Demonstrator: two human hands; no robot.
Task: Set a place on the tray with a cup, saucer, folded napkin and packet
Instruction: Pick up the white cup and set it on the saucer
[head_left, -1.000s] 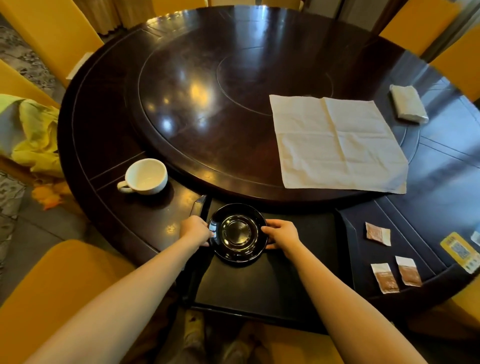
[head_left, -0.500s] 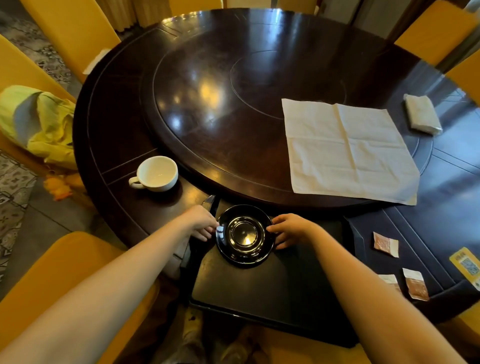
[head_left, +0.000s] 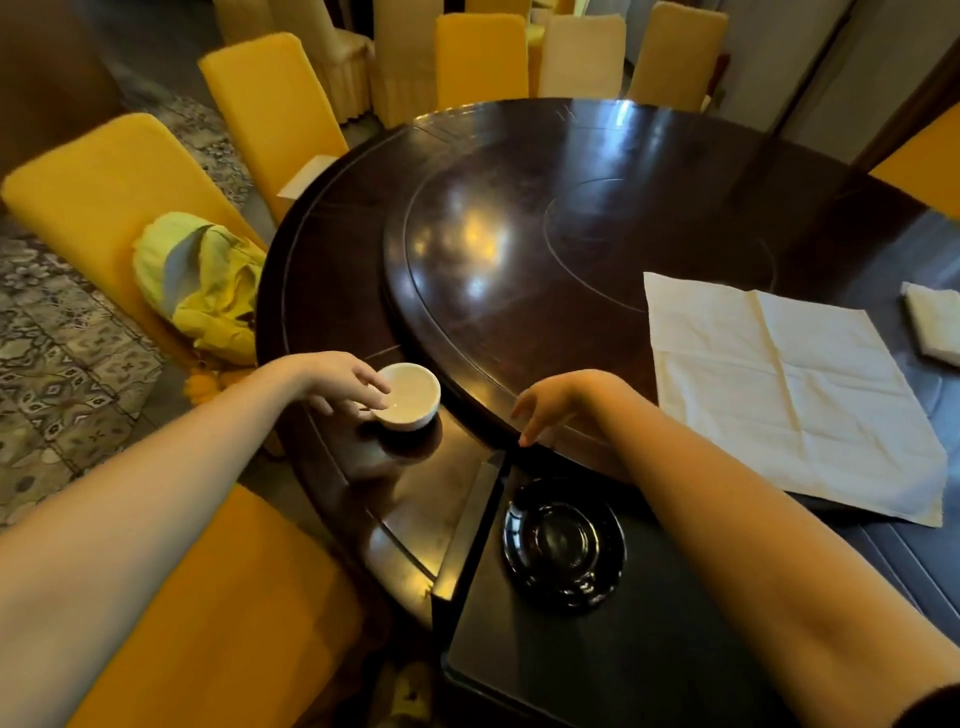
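Observation:
A black saucer (head_left: 563, 545) lies on the dark tray (head_left: 597, 670) near the table's front edge, with nothing on it. A white cup (head_left: 410, 397) stands on the table's rim to the left. My left hand (head_left: 345, 382) reaches it, fingers spread and touching its near-left rim and side. My right hand (head_left: 558, 402) hovers open above the table edge, between cup and saucer. An unfolded white napkin (head_left: 789, 395) lies flat on the right. No packets are in view.
A folded white cloth (head_left: 935, 327) sits at the far right edge. Yellow chairs (head_left: 270, 114) ring the round dark table (head_left: 519, 249); one on the left holds a yellow-green bag (head_left: 202, 286). A raised turntable fills the table's middle.
Both hands have let go of the saucer, which stays on the tray. My left hand has reached left to the cup, my right hand has lifted. The view has swung left.

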